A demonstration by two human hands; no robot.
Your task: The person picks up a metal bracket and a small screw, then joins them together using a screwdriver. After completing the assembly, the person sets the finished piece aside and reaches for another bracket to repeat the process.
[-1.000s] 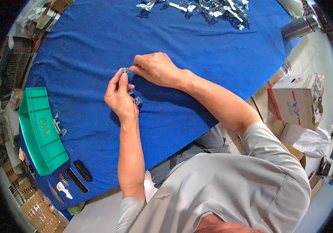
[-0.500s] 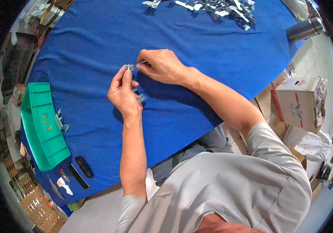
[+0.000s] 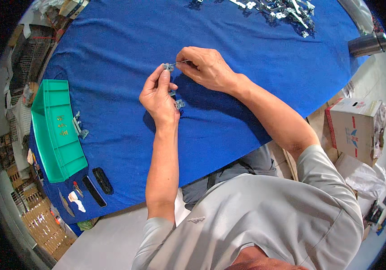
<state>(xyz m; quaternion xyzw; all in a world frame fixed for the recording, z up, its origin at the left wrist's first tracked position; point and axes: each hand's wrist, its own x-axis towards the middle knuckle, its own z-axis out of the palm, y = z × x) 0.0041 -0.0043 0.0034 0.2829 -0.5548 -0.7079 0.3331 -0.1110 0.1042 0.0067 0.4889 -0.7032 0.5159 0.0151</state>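
"Blue cloth (image 3: 265,67), wrinkled, is spread over the worktop. What is noted at the left?"

"Green plastic tray (image 3: 73,157); a few small brass-coloured pieces (image 3: 62,126) are held inside. Just beside its right wall, a loose metal bracket (image 3: 82,133) is laid on the cloth. Two dark elongated objects (image 3: 95,191) are seen nearer the body."

"And the left hand (image 3: 159,101)?"

"Held above the cloth. A small metal fitting (image 3: 169,67) is pinched between thumb and fingertips. By the palm's right edge a second fitting (image 3: 179,104) is seen; whether it is gripped by the curled fingers cannot be told."

"Right hand (image 3: 211,67)?"

"Fingers curled in. A thin metal rod (image 3: 182,62) is pinched by thumb and forefinger, its free end pointed at the small metal fitting. Contact seems likely; whether tool or part is meant by it cannot be told."

"Step in hand, and demand of the next move?"

"Judged as close work on the fitting's right side with the rod. Two steady pinches and a well-aligned tip seem to be called for."

"Farther right?"

"Metal brackets are heaped (image 3: 287,11) at the far side, partly cut off by the view. Near the cloth's right border a steel-coloured cylinder (image 3: 368,45) is placed; beyond the edge, a cardboard carton (image 3: 353,128)."
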